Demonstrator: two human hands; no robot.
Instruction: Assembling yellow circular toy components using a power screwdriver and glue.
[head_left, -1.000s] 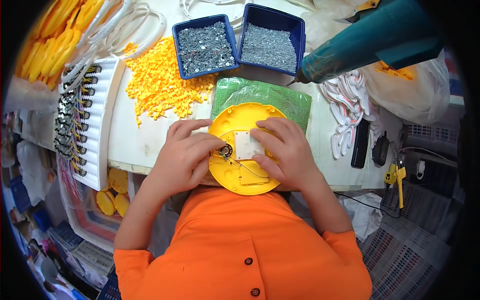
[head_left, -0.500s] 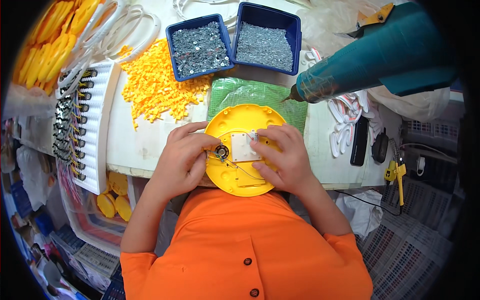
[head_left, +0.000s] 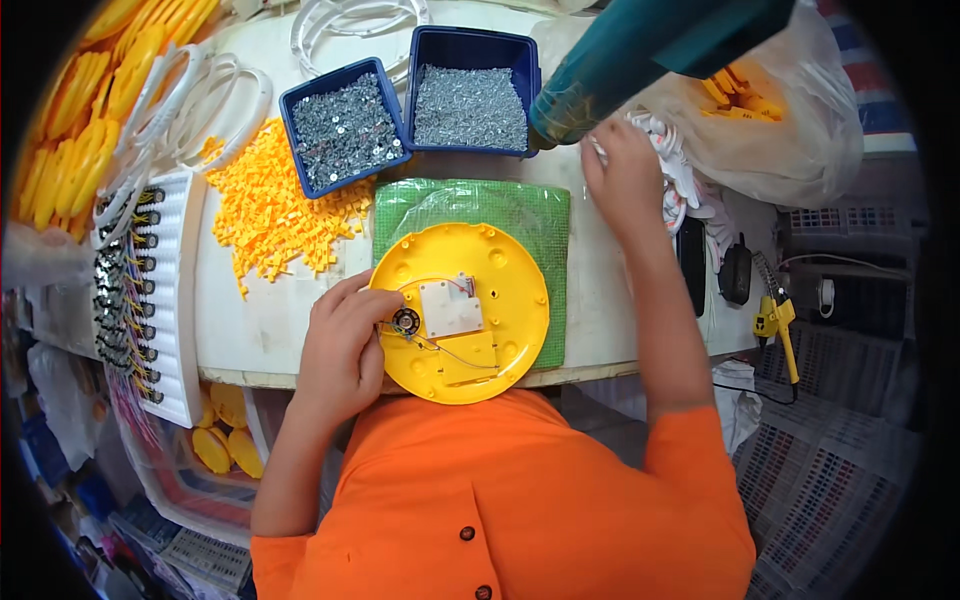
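A round yellow plastic casing point(head_left: 520, 300) rests tilted at the table's front edge, against my orange shirt. My left hand point(head_left: 345, 345) grips its left rim, the fingertips beside a small round black speaker point(head_left: 405, 321) with thin wires. A white rectangular box point(head_left: 451, 308) sits in the middle of the casing. Away to the right, my right hand point(head_left: 628, 175) reaches in among white plastic parts point(head_left: 672, 160). Its fingers are bent together, with a bit of white at the tips; the power screwdriver partly covers them.
A teal power screwdriver point(head_left: 640, 60) hangs at upper right. Two blue bins point(head_left: 345, 125) hold washers and screws. Small yellow pieces point(head_left: 290, 220) lie heaped at left, near a white foam tray point(head_left: 180, 300) of speakers. A green mat point(head_left: 555, 230) lies under the casing.
My right hand has let go of the casing and moved up and right to the white parts. My left hand stays on the casing's rim. The view has shifted a little.
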